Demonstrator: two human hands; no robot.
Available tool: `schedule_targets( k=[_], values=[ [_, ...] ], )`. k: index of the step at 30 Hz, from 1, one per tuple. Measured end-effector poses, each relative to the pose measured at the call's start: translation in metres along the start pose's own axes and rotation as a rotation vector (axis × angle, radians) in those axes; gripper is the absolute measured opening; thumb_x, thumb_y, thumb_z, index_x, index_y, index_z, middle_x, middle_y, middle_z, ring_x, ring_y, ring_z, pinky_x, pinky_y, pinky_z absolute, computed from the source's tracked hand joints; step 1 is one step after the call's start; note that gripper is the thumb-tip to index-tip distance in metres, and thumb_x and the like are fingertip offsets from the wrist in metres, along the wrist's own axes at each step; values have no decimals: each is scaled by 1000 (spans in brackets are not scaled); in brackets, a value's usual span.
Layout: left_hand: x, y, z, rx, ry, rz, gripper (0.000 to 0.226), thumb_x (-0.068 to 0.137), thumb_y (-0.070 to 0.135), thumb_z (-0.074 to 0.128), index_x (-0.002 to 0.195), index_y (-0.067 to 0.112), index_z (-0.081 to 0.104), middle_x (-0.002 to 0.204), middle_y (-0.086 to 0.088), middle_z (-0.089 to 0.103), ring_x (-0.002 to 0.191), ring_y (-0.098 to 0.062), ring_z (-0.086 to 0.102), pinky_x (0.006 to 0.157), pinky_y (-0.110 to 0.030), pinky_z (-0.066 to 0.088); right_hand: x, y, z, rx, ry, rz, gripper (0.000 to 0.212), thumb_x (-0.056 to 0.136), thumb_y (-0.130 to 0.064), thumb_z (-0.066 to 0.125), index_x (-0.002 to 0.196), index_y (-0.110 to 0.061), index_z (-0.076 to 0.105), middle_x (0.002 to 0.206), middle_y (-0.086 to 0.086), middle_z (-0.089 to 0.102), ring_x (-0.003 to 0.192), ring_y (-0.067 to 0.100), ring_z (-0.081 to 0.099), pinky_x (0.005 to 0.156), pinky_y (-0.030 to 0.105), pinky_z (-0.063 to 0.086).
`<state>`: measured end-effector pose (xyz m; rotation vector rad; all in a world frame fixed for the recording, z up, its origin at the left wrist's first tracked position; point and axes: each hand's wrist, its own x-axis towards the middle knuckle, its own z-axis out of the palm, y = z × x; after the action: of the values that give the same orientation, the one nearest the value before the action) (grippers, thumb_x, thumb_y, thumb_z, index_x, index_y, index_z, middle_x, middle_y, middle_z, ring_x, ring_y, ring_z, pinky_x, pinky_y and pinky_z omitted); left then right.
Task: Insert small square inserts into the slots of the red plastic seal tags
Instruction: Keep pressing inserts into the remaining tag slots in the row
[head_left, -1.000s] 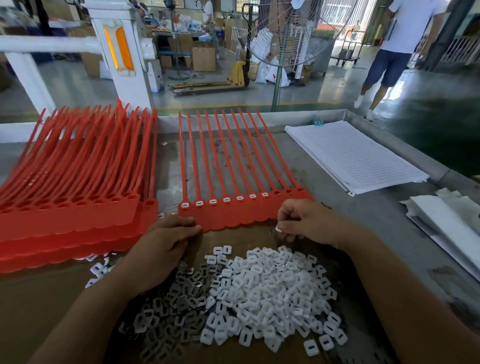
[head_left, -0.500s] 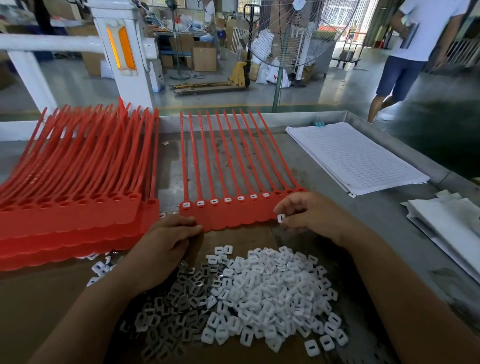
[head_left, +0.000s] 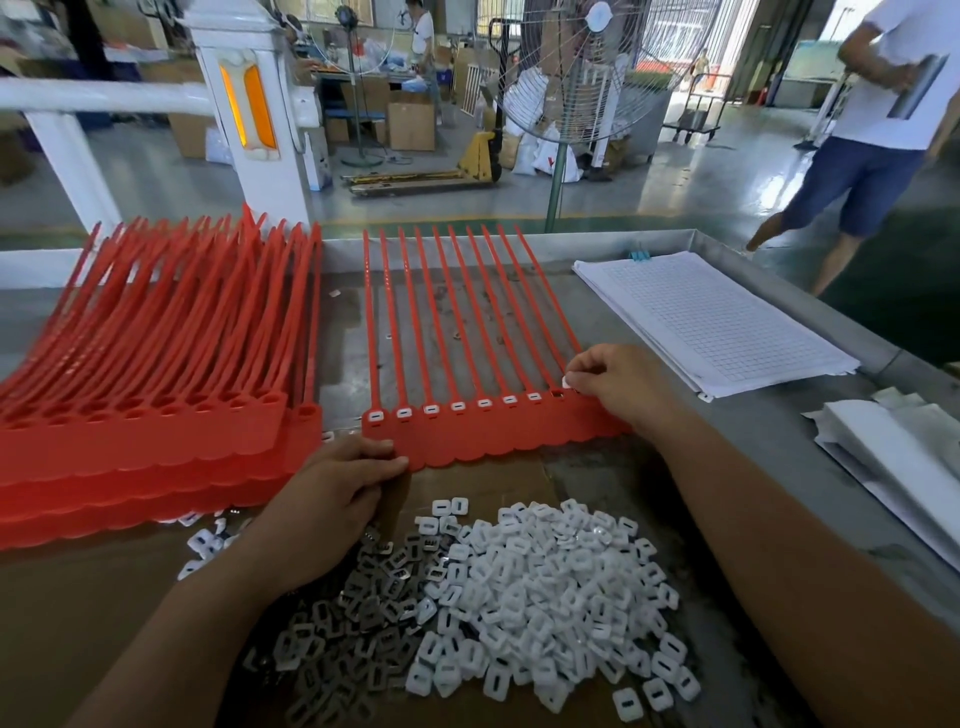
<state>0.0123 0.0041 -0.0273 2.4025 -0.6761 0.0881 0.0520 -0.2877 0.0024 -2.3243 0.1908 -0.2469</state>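
A joined strip of red seal tags (head_left: 483, 431) lies flat in the middle of the table, its long tails pointing away from me. Several slots from the left hold white inserts. One slot near the right end (head_left: 557, 394) shows bare. My right hand (head_left: 618, 384) pinches a small white insert (head_left: 567, 383) just above that slot. My left hand (head_left: 332, 499) rests with its fingertips on the strip's near left corner. A heap of white inserts (head_left: 545, 592) and grey metal ones (head_left: 358, 623) lies in front of me.
A thick stack of red tag strips (head_left: 145, 426) fills the left of the table. A pad of gridded paper (head_left: 711, 317) and folded white sheets (head_left: 893, 452) lie at the right. Beyond the table rim a person (head_left: 872, 135) walks on the shop floor near a fan (head_left: 597, 67).
My right hand has moved up and to the right with the white insert, from the strip's near edge to the slot near its right end. The left hand has stayed put.
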Motion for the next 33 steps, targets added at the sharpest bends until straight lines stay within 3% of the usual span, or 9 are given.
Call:
schedule_targets(
  k=[2,6,9,14,22,28,31,33],
  values=[
    [0,1,0,0,-2,-8,38,92,6,45,125,23,54,132,13,41,117,5,28,91,1,13,6,2,8,43,-33,15,7,84,-5,63,88,-1,67,72,-2,57,65,5,49,59,14,38],
    [-1,2,-2,-9,0,-11,38,92,5,44,125,21,54,131,13,41,116,5,28,88,6,11,11,6,14,10,-67,16,7,83,-3,64,85,2,68,65,-8,55,64,7,50,62,21,40],
    [-1,3,-2,-1,-3,-6,38,92,5,45,125,20,54,131,12,41,116,4,28,87,7,12,13,6,13,-30,-85,-7,7,83,-4,64,82,2,68,66,-12,54,64,5,50,59,18,39],
    [-1,3,-2,19,-11,-5,38,92,6,45,126,21,53,132,12,40,113,6,25,80,13,10,14,4,12,-125,-116,-17,16,83,-9,63,69,-15,62,72,-9,56,74,9,53,72,24,40],
    [0,3,-2,25,-15,-7,38,92,6,45,125,21,54,133,12,40,115,6,26,83,11,11,18,-3,11,-133,-91,49,27,76,-5,69,64,-25,57,77,-5,58,80,12,55,75,25,42],
    [-1,4,-3,22,-19,-17,39,93,7,44,127,23,52,135,13,39,116,7,24,91,0,12,26,-12,8,-196,-142,150,12,75,-7,72,80,-16,67,94,1,63,95,17,57,79,26,42],
    [-1,4,-3,21,-22,-20,38,93,7,44,127,23,52,135,13,39,116,7,24,91,1,12,29,-17,4,-199,-205,166,22,77,-5,68,98,-9,69,108,7,66,94,18,56,86,29,44],
    [0,3,-3,22,-20,-20,39,92,7,44,126,23,52,134,13,39,116,7,25,89,2,13,29,-19,3,-260,-232,151,20,79,-8,68,99,-11,70,111,3,64,101,18,56,88,28,42]
  ],
)
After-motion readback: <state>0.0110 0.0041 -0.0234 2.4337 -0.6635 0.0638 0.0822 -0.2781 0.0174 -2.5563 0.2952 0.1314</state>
